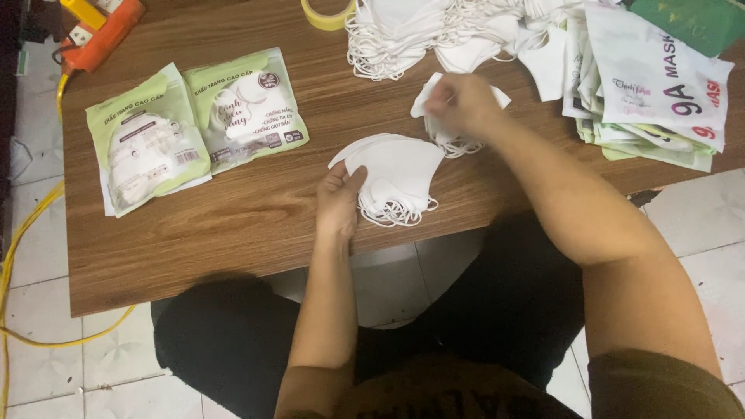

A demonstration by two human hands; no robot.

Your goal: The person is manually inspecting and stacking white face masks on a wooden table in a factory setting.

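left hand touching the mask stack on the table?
Touching. The head view shows the left hand with fingers resting on the near-left edge of the small stack of white masks; no gap between them.

Right hand (458, 105) blurred; tape roll (327, 14) and loose masks (434, 31) cut off at top

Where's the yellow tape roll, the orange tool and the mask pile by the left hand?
Yellow tape roll (327, 17), head view, front rim.
Orange tool (105, 35), head view, body.
Mask pile (396, 171), head view, top mask.
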